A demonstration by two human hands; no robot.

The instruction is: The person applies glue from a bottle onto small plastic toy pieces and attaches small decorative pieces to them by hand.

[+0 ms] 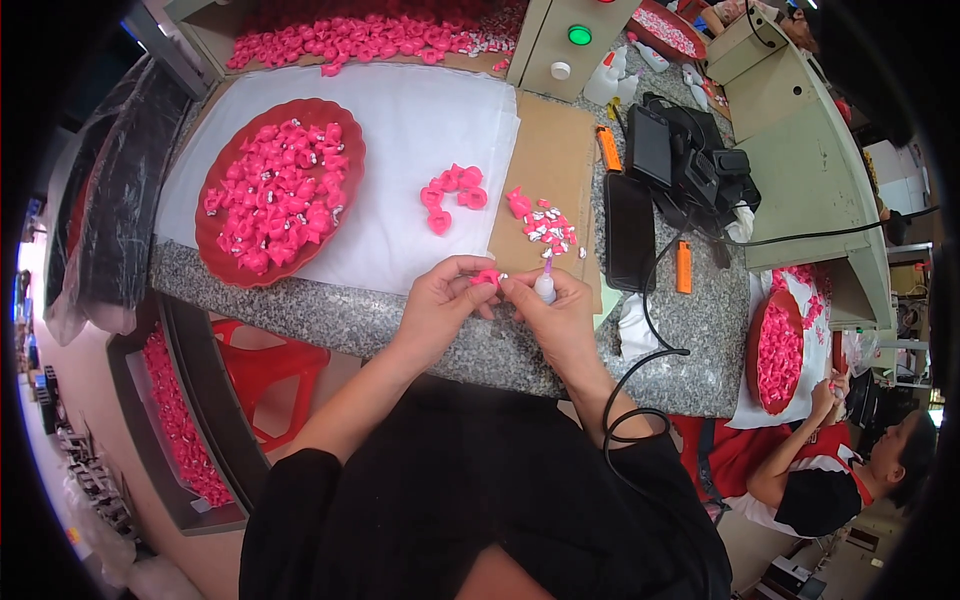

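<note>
My left hand (447, 300) pinches a small pink plastic piece (486, 277) above the table's near edge. Right beside it is my right hand (560, 310), its fingers closed round a small white glue bottle (545, 288) with a purple tip pointing away from me. The right thumb and fingertip meet the pink piece, where a small white bit shows. Just beyond the hands, a heap of small white-and-pink parts (550, 228) lies on brown cardboard (545, 140). Several loose pink pieces (455, 185) rest on the white sheet to the left of that heap.
A red scalloped tray (208, 235) of pink pieces stands at the left. To the right lie a black phone (629, 230), orange lighters (683, 267), a black device (650, 145) and a trailing cable (650, 300). A co-worker (820, 470) sits at far right by another red tray (757, 372).
</note>
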